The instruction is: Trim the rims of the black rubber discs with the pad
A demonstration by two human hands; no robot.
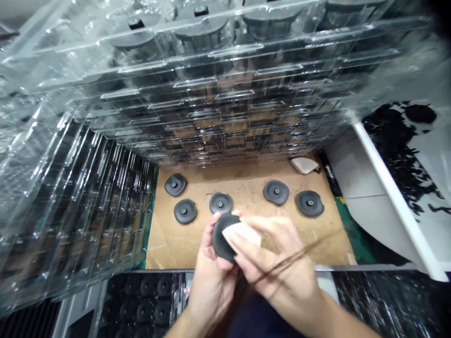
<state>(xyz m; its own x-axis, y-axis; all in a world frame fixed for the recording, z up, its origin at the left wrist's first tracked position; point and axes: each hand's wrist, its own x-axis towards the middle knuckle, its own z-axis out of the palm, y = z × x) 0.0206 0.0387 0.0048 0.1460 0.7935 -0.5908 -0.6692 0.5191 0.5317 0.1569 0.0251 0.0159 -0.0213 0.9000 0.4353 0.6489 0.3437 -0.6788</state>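
Note:
My left hand is closed round the edge of a dark grey rounded disc, held up over the near part of the cardboard sheet. Pinched in my right hand is a white wedge-shaped sponge, which lies against the face of that disc. Just beyond the hands rests a similar disc with a small knob at its centre. Two more, a near disc and a farther disc, are on the left; a disc and a notched disc are on the right.
Stacked clear plastic trays rise behind the cardboard, and another tray stack stands at left. A second white wedge lies at the back right. Beyond a white-edged panel are black scraps. A tray of discs sits below.

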